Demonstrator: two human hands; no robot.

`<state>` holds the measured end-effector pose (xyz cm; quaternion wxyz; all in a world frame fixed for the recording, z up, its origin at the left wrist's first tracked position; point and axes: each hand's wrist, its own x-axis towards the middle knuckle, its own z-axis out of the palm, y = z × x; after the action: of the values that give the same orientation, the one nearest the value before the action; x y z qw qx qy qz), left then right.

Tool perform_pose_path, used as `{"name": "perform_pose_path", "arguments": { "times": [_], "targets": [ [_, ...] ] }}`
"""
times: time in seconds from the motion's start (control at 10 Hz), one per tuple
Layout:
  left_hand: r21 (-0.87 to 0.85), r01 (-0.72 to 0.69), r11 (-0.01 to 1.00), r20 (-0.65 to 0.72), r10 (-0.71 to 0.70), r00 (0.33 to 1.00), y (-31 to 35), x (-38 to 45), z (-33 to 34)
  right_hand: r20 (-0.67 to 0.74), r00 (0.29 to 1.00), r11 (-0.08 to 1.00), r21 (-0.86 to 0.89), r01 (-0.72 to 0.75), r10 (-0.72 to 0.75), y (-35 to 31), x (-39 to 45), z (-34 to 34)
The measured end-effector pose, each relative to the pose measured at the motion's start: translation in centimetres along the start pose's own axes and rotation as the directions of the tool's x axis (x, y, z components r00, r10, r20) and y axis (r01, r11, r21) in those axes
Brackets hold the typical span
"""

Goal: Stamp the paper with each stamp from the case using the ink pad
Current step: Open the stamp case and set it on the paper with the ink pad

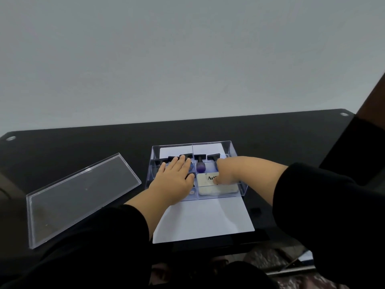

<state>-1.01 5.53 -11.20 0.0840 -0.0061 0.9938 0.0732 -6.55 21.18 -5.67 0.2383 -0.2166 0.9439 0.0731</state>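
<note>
The white paper (205,220) lies nearest on the black worktop (83,142), its far end under the clear case (231,149). Inside the case's near right compartment sits the ink pad (210,189), with the right hand (226,173) reaching in over it, fingers curled down; whether they grip anything is hidden. The left hand (174,177) lies flat and spread over the case's left side, covering the stamps (201,164) there. Left of the case, well apart, lies the lid (79,197).
</note>
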Motion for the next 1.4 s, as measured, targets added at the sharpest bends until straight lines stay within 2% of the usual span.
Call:
{"name": "perform_pose_path", "arguments": {
  "times": [0.4, 0.5, 0.6, 0.7, 0.8, 0.9, 1.1, 1.2, 1.3, 1.4],
  "targets": [
    [0.003, 0.009, 1.0, 0.005, -0.009, 1.0, 0.1, 0.0, 0.0, -0.105, 0.994, 0.996, 0.089, -0.01, 0.019, 0.5, -0.5, -1.8],
    [0.0, 0.01, 1.0, 0.004, -0.01, 1.0, 0.1, 0.0, 0.0, -0.169, 0.983, 0.987, 0.154, -0.052, 0.078, 0.7, -0.4, -1.7],
    [-0.004, 0.01, 1.0, -0.003, -0.01, 1.0, 0.2, -0.1, -0.1, -0.266, 0.953, 0.954, 0.294, -0.063, 0.145, 0.7, -0.7, -1.6],
    [-0.008, 0.013, 1.0, -0.006, -0.013, 1.0, 0.2, -0.2, -0.1, -0.295, 0.94, 0.883, 0.469, -0.014, 0.171, 0.6, -0.9, -1.3],
    [-0.011, 0.011, 1.0, -0.017, -0.011, 1.0, 0.3, -0.2, -0.1, -0.31, 0.929, 0.787, 0.616, 0.032, 0.205, 0.7, -0.9, -0.9],
    [-0.011, 0.01, 1.0, -0.027, -0.011, 1.0, 0.2, -0.2, -0.1, -0.25, 0.927, 0.713, 0.701, -0.026, 0.28, 0.6, -0.5, -0.5],
    [-0.009, 0.014, 1.0, -0.024, -0.014, 1.0, 0.1, -0.1, 0.0, -0.217, 0.941, 0.726, 0.686, -0.042, 0.26, 0.4, -0.5, 0.4],
    [-0.009, 0.019, 1.0, -0.013, -0.019, 1.0, 0.2, -0.3, -0.1, -0.239, 0.926, 0.665, 0.746, -0.017, 0.291, 0.8, -0.8, 0.3],
    [0.031, 0.032, 0.999, 0.03, -0.033, 0.999, 0.4, -0.3, -0.4, -0.223, 0.906, 0.451, 0.892, 0.04, 0.36, 1.8, -1.7, -0.4],
    [0.1, 0.044, 0.994, 0.076, -0.051, 0.996, 0.7, -0.1, -1.1, -0.224, 0.885, 0.239, 0.962, 0.133, 0.409, 3.7, -2.4, -1.0]
  ]
}}
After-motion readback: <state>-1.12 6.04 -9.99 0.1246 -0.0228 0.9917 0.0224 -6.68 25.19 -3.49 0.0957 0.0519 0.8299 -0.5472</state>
